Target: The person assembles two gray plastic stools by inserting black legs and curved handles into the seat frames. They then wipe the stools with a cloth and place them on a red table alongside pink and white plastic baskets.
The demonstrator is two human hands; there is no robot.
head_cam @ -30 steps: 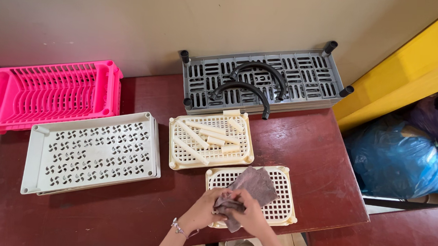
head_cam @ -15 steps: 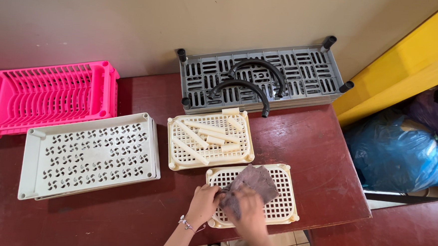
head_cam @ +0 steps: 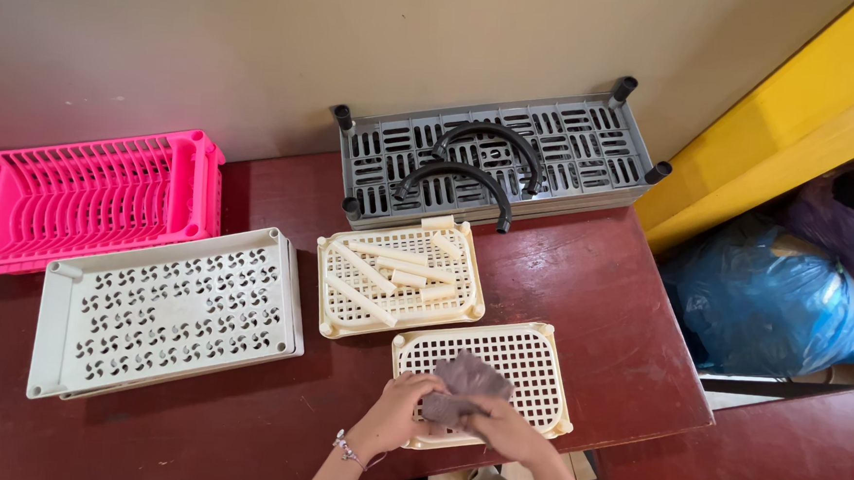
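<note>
Both hands meet over a cream perforated tray (head_cam: pixel 528 357) at the table's near edge. My left hand (head_cam: pixel 396 414) and my right hand (head_cam: pixel 500 431) together grip a crumpled grey-brown cloth (head_cam: pixel 463 383) that rests on the tray's grid. Just behind it lies a second cream tray (head_cam: pixel 340 318) holding several loose cream rods (head_cam: pixel 387 267).
A dark red table (head_cam: pixel 599 307) carries a white perforated shelf panel (head_cam: pixel 165 309) at left, a pink dish rack (head_cam: pixel 83 198) at far left, and a grey slotted shelf (head_cam: pixel 578 146) with two black curved handles (head_cam: pixel 469 179) against the wall. Blue and purple bags (head_cam: pixel 770 297) lie right of the table.
The cloth has been drawn down from the tray's upper part toward its near edge and bunched up. Both hands shifted slightly with it.
</note>
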